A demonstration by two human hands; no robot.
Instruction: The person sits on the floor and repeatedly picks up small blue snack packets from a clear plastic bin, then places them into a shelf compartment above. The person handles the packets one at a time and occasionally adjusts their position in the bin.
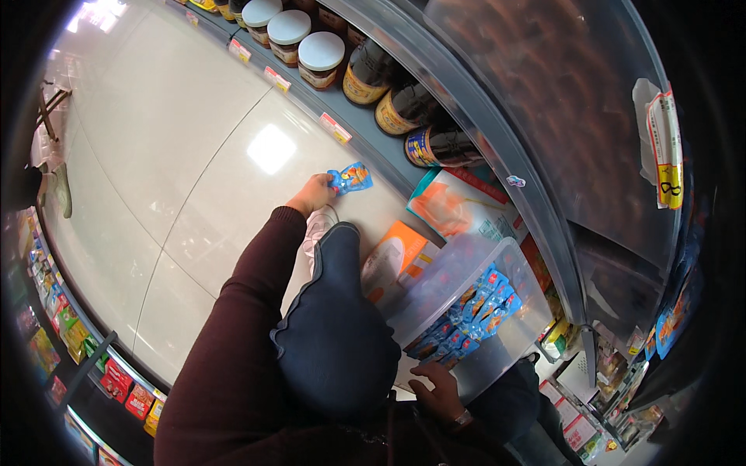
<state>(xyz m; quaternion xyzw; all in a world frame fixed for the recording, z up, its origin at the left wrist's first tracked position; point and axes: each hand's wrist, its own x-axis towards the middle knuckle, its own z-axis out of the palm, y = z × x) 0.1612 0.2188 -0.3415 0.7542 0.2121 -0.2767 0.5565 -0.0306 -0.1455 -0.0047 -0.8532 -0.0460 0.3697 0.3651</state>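
My left hand [315, 192] is stretched out over the floor beside my shoe, its fingers closed on the end of a small blue snack packet [353, 179]. My right hand [436, 391] is near my body at the lower side of a clear plastic bin [506, 349], fingers apart and curled, with nothing seen in it. Many blue packets [486, 303] like the held one lie in the bin. The bin is tilted in this view, and an orange and white carton [397, 256] is beside it.
A low shelf edge [303, 99] runs along the top, bearing white-lidded jars [320, 52] and dark bottles [364, 78]. A white and orange package [460, 204] lies by the bottles. Another product shelf [87, 343] curves along the left. At far left is another person's shoe [62, 191].
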